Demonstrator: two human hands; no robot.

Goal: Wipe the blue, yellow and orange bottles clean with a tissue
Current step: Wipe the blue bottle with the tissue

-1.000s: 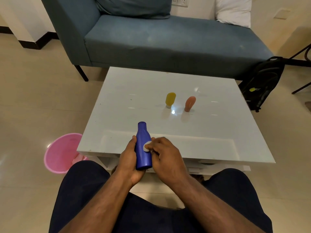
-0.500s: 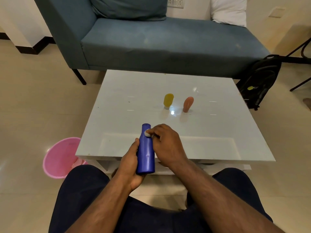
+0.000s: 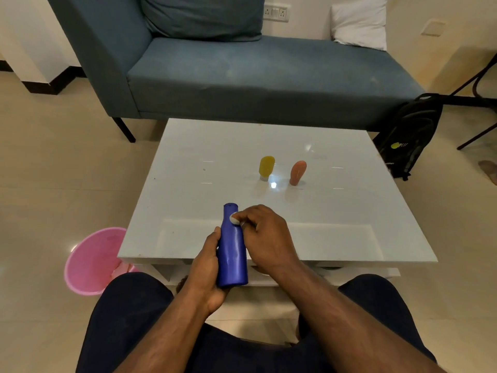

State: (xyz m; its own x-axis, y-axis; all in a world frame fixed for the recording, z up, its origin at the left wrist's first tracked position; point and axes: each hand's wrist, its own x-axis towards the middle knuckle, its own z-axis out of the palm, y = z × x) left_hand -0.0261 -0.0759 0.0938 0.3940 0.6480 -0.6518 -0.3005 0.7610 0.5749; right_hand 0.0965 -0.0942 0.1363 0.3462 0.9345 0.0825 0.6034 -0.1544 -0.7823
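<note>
The tissue (image 3: 234, 219) has climbed from the belly of the blue bottle (image 3: 233, 251) a second ago up to its neck, just under the cap, and the right hand (image 3: 265, 239) has travelled up with it. That hand pinches the small white wad in curled fingertips and presses it on the bottle; the left hand (image 3: 207, 270) is wrapped round the lower body, holding the bottle tilted over the near edge of the white surface (image 3: 188, 200), above the person's lap. So the first bottle is being wiped, and looks nearly covered. Next, I'd say, it should go down and another be picked up. By my count: three bottles, one blue in the hands, one yellow bottle (image 3: 266, 167) and one orange bottle (image 3: 297, 172) standing just beside each other, well apart from the hands; one tissue; one pink bin (image 3: 91, 261) on the floor
</note>
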